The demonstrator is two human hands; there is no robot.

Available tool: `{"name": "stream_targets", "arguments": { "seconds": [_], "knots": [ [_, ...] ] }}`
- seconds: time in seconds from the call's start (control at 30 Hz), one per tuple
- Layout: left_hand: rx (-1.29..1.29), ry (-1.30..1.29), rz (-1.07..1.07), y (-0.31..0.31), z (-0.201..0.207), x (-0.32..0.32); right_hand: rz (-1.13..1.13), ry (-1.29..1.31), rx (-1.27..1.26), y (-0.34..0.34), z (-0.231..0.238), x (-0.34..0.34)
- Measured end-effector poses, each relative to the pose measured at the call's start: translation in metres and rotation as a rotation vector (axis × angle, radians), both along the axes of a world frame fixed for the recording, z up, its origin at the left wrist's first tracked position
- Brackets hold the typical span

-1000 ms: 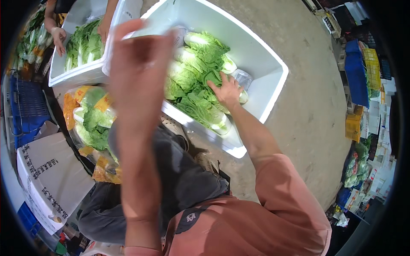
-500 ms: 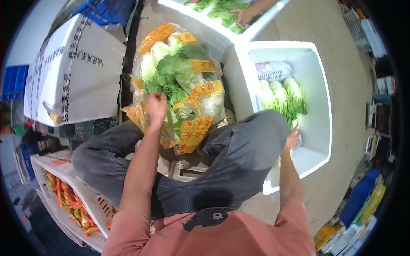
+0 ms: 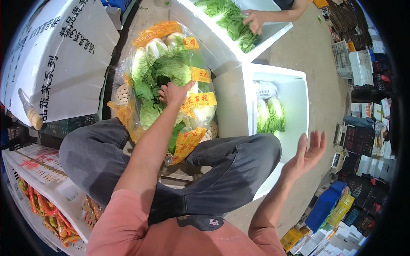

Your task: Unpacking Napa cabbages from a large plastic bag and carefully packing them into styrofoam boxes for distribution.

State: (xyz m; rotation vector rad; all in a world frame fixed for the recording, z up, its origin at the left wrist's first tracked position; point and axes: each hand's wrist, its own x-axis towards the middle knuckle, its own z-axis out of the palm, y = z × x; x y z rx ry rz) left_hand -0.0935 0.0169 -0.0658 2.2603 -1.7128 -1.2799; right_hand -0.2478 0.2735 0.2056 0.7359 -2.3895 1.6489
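Observation:
A clear plastic bag with orange printed bands [image 3: 203, 99] lies open between my legs, full of napa cabbages [image 3: 158, 53] with pale stems and green leaves. Reaching into it, my left hand [image 3: 173, 94] has its fingers curled and its thumb out around a leafy cabbage [image 3: 171, 69]; its fingertips are partly hidden among leaves. My right hand [image 3: 305, 155] is raised at the right wall of a white foam box [image 3: 297, 98], fingers spread, holding nothing. Inside that box lie two cabbages [image 3: 270, 115] side by side, below a white wrapped bundle [image 3: 265, 89]. My knee hides the box's near part.
Another foam box [image 3: 269, 40] of leafy greens [image 3: 228, 23] stands ahead, with another person's hand [image 3: 255, 21] over it. At left are a printed white box [image 3: 81, 64], a wooden-handled knife [image 3: 32, 113] on it, and a white crate [image 3: 70, 194] of red and green peppers [image 3: 47, 209].
My right hand has left the cabbages in the foam box, moved up and right, and spread open. My left hand has shifted right across the cabbages in the bag. The whole view has shifted.

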Motion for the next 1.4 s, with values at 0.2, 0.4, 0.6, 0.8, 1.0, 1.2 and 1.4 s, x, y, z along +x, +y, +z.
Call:
{"name": "stream_targets", "arguments": {
  "seconds": [0.2, 0.4, 0.6, 0.8, 1.0, 1.2, 1.4],
  "knots": [
    [-0.138, -0.014, -0.017, 0.017, 0.005, -0.028, 0.363, -0.206, 0.049, -0.074, -0.035, 0.084],
    [-0.091, 0.078, 0.035, 0.008, 0.006, -0.041, 0.512, -0.55, 0.402, -0.074, -0.059, 0.083],
    [-0.081, 0.145, 0.11, 0.006, 0.009, -0.033, 0.491, -0.53, 0.461, -0.077, -0.065, 0.078],
    [-0.238, 0.577, 0.119, -0.048, 0.028, 0.034, 0.599, -0.53, 0.419, -0.09, -0.057, 0.089],
    [0.12, 1.197, 0.013, -0.041, 0.17, 0.063, 0.613, -0.506, 0.36, -0.08, -0.045, 0.086],
    [-0.223, 1.293, -0.349, 0.036, 0.262, 0.029, 0.716, -0.739, -0.157, -0.077, -0.016, 0.058],
    [-0.622, 0.978, -0.636, 0.135, 0.303, -0.016, 0.519, -0.373, -0.285, -0.037, 0.043, 0.027]
  ]
}}
